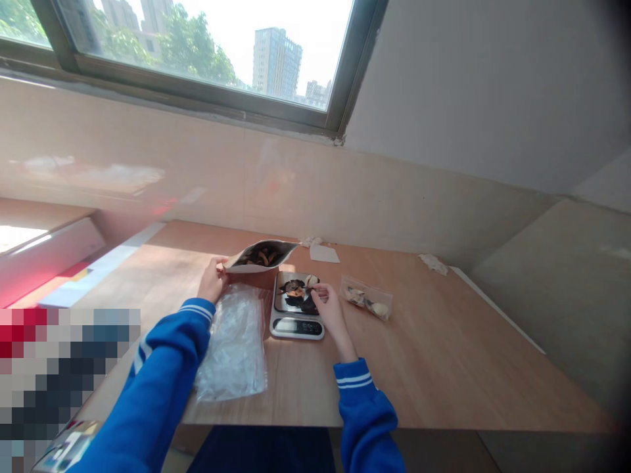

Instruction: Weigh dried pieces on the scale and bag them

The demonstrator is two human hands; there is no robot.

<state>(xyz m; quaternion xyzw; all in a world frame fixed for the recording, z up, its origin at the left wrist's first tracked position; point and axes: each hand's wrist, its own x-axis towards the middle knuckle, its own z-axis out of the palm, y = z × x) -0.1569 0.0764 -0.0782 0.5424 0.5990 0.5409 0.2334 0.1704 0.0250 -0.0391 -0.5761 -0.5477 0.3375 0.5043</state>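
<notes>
My left hand (213, 280) grips the left edge of an opened paper bag (249, 268), whose mouth faces me and shows brown dried pieces (266, 255) inside. On the digital kitchen scale (275, 324) lies a small heap of dark, orange and pale dried pieces (294, 289). My right hand (329, 305) reaches over the right side of the scale's plate, fingers pinched together at the heap. What sits between those fingertips is too small to make out. Clear plastic zip bags (234, 345) lie in a stack left of the scale, below my left hand.
Right of the scale lies a small clear bag of pale dried pieces (367, 299). A white card (324, 253) and crumpled tissue (310, 242) lie near the wall, with another crumpled tissue (434, 264) farther right. The wooden table (444, 368) meets the wall below a window.
</notes>
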